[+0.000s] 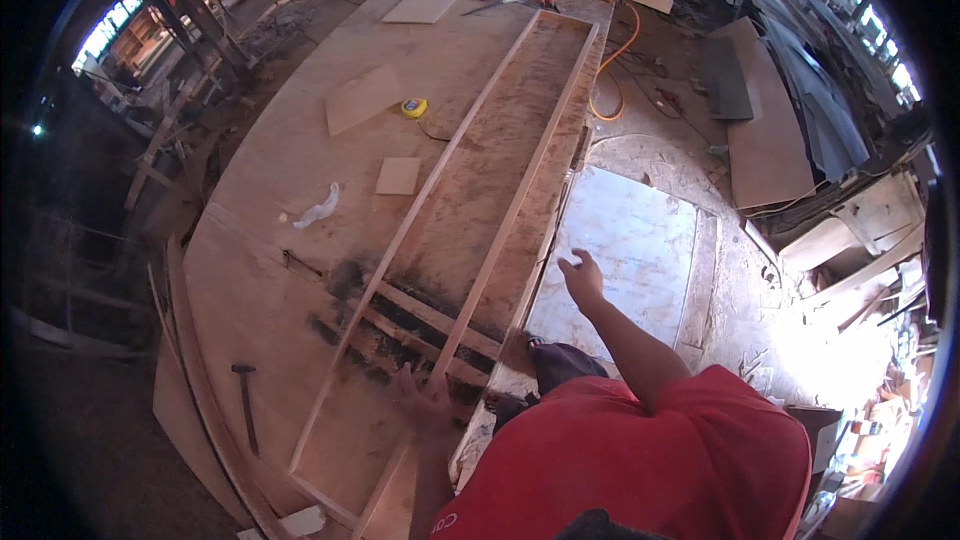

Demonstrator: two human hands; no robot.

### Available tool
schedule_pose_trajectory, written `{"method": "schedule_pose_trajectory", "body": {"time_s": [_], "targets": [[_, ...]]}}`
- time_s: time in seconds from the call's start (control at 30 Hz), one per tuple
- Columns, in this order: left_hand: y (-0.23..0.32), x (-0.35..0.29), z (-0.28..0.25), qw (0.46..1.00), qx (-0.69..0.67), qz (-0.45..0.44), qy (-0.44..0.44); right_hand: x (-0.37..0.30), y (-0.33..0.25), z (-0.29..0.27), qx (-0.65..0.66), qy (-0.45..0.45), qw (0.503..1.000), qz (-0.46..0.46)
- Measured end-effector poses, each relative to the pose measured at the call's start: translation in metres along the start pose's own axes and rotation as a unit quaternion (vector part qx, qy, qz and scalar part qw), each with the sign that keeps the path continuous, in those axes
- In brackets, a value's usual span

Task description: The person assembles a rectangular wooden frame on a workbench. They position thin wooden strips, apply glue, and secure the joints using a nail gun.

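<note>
From my remote seat, I've got the long wooden frame [537, 162] running from lower left to top centre. Left hand [425, 400], lower centre, is at its right side; I can't tell whether it's gripping. Right hand [582, 283], right of centre, is empty, fingers loosely bent, above the white sheet [640, 240]. Hammer [247, 410] lies lower left, yellow tape measure [414, 108] upper centre.

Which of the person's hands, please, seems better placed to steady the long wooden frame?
Probably the left hand: it is right at the wooden frame, while the right hand is apart from it, over the white sheet.
</note>
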State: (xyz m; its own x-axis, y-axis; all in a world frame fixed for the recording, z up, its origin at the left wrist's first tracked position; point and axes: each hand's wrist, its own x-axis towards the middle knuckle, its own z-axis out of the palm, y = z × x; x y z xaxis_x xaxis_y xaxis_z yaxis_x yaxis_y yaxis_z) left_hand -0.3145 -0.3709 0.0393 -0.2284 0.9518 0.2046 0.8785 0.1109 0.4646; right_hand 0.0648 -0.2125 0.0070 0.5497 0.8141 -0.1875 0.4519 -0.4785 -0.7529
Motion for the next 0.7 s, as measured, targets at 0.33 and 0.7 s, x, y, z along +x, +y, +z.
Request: {"method": "schedule_pose_trajectory", "body": {"time_s": [0.33,0.7], "targets": [[0.156,0.041,0.013,0.990,-0.125,0.062,-0.013,0.044,0.107,-0.072,-0.029,-0.051,0.995,0.077],[0.407,0.085,0.171,0.918,-0.242,0.264,-0.171,0.184,0.191,-0.249,-0.094,-0.183,0.978,-0.010]]}}
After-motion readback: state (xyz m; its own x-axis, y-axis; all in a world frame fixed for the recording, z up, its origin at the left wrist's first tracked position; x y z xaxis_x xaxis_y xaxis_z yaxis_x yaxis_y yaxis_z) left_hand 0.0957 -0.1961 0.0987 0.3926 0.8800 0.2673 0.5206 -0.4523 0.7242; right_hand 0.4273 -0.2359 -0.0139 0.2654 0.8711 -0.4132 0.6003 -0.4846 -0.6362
